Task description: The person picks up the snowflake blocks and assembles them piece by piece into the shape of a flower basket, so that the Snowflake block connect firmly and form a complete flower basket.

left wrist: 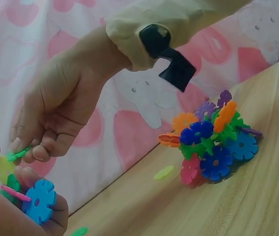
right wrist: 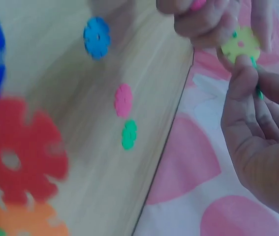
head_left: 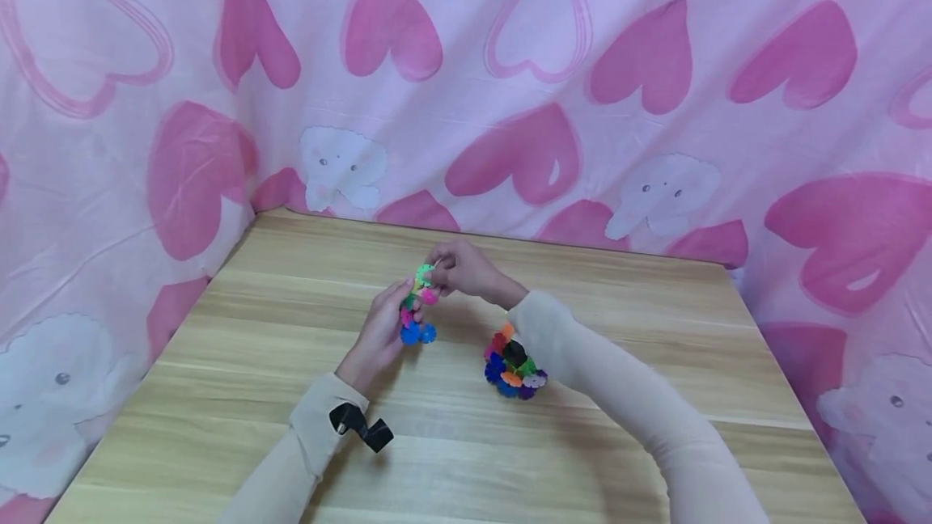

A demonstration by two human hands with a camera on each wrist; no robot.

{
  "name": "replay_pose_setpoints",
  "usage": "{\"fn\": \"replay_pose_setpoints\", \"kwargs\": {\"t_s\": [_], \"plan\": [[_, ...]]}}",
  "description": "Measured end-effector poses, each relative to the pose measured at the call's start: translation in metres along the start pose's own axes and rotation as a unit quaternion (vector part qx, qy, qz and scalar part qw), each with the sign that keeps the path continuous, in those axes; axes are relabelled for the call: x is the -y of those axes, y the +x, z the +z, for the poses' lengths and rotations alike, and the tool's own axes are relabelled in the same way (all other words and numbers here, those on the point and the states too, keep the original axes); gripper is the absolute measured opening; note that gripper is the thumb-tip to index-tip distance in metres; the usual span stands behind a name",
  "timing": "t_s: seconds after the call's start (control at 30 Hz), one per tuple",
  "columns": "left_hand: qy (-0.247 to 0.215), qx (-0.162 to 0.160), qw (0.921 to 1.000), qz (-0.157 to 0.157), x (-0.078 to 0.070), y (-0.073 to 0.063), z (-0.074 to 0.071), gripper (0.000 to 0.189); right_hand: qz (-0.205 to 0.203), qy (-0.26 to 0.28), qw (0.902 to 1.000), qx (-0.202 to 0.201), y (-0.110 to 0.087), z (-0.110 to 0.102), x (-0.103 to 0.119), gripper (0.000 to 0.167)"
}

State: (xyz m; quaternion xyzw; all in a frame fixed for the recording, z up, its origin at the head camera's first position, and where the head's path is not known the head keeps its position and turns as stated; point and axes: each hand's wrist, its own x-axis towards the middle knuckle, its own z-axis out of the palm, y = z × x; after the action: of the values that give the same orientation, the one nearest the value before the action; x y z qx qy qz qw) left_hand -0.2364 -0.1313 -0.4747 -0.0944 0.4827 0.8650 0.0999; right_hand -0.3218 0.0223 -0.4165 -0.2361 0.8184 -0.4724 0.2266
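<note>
My left hand (head_left: 379,326) holds a short string of notched plastic flower discs. In the left wrist view, a blue disc (left wrist: 40,202), a pink disc (left wrist: 15,192) and a yellow disc (left wrist: 4,169) show along it. The right hand (head_left: 469,272) comes in from the far right side and pinches a green disc (right wrist: 258,87) between thumb and fingers. That green disc meets the edge of the yellow disc (right wrist: 247,42). Both hands are close together above the table, and fingers hide part of the string.
A many-coloured cluster of joined discs (head_left: 513,366) sits on the wooden table (head_left: 451,459) under the right forearm. Loose blue (right wrist: 97,38), pink (right wrist: 124,100) and green discs (right wrist: 129,134) lie on the tabletop. Pink heart-print cloth (head_left: 524,152) hangs behind the table's far edge.
</note>
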Motion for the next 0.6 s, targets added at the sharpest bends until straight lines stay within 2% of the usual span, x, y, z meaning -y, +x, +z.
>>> {"fn": "replay_pose_setpoints", "kwargs": {"t_s": [0.17,0.33,0.6], "plan": [[0.01,-0.003,0.9999,0.012,0.001,0.0,0.001,0.016,-0.013,-0.01,0.9992,-0.037,-0.008,0.008,-0.001,0.014],[0.041,-0.014,0.999,0.012,0.001,0.001,0.0,0.012,-0.006,0.015,0.9973,-0.072,-0.01,0.015,-0.003,0.013],[0.065,-0.02,0.9977,0.007,0.003,0.004,-0.002,0.008,0.015,0.032,0.9959,-0.083,-0.008,0.024,-0.005,0.011]]}}
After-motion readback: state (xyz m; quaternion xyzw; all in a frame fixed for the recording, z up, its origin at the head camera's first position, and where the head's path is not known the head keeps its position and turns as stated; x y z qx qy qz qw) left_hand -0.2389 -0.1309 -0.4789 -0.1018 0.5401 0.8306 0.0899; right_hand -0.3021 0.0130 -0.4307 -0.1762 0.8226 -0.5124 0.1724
